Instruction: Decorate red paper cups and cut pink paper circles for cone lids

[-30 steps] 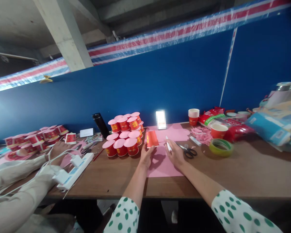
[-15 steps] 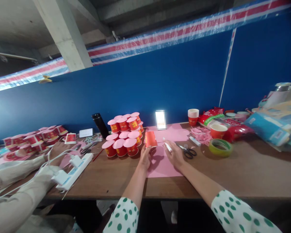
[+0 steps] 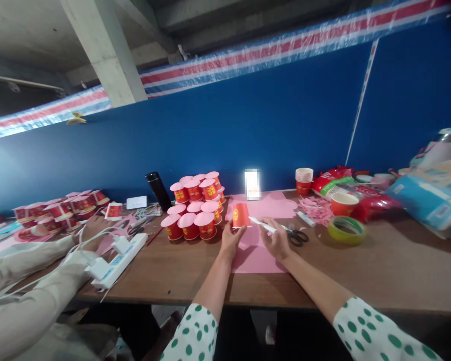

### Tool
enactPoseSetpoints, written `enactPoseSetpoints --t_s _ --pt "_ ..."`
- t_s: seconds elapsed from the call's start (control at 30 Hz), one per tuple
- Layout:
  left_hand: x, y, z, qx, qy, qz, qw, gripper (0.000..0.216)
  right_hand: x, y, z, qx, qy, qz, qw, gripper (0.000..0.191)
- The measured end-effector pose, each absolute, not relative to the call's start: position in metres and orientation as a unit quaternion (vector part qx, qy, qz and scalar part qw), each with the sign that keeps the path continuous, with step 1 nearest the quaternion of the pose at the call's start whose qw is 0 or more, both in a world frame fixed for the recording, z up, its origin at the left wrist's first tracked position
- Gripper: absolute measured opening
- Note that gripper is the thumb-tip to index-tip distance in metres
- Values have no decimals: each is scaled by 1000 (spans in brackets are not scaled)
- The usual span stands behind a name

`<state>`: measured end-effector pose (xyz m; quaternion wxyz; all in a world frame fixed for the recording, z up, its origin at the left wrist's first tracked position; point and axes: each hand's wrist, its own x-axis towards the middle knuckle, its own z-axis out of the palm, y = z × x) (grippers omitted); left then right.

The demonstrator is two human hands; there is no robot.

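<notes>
The left hand's point(image 3: 231, 241) fingers and thumb are clamped on the lower part of a red paper cup with yellow printing point(image 3: 240, 214), its narrow end up, held above the pink paper sheets point(image 3: 257, 259). The right hand's point(image 3: 278, 241) fingers are closed around a slim white pen-like tool point(image 3: 266, 225), its tip pointing at the cup's right side; whether it touches cannot be told. Just beside the right hand lie black-handled scissors point(image 3: 298, 238), then a small white tube point(image 3: 305, 219), pink paper scraps point(image 3: 320, 210) and a yellow-green tape roll point(image 3: 344, 240). Left of the cup stands a stacked group of red cups topped with pink paper discs point(image 3: 189, 219), with a black cylindrical bottle point(image 3: 158, 193) behind. Farther left are a white power strip point(image 3: 122, 261) and another person's pale sleeve point(image 3: 41, 303).
</notes>
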<state>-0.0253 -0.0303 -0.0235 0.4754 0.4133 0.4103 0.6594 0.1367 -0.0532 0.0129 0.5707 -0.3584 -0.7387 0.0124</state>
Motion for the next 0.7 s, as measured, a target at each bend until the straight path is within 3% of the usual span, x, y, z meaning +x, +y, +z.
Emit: enactPoseSetpoints --t_s 0.7 --pt "-27 -33 -23 450 419 640 460 69 133 -48 6 -320 -760 22 565 21"
